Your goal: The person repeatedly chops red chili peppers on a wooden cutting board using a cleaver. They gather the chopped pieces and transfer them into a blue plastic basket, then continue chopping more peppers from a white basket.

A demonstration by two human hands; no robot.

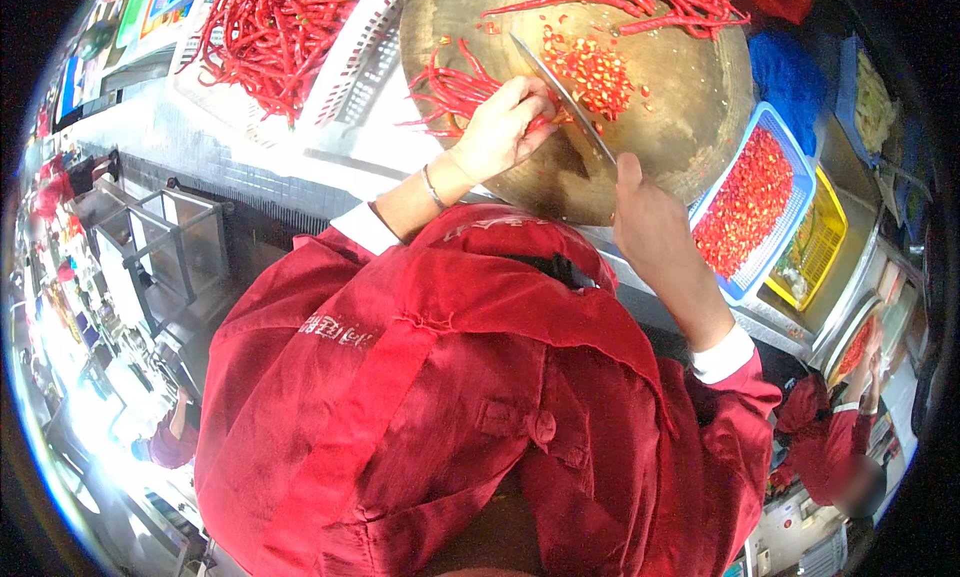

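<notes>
On a round wooden chopping block [690, 111], my left hand [510, 123] presses down on a bunch of long red chillies [465, 85], fingers curled over their ends. My right hand [649, 209] grips the handle of a knife [559, 85], whose blade stands on edge just right of my left fingertips. Right of the blade lies a pile of chopped chilli [592, 74] with pale seeds. More whole red chillies [645, 6] lie along the far edge of the block. The knife's handle is mostly hidden in my fist.
A white plastic basket [367, 59] heaped with whole chillies stands left of the block. To the right are a blue basket [799, 194] of chopped chilli and a yellow basket [832, 239]. Co-workers [825, 442] [176, 438] are at the lower right and left.
</notes>
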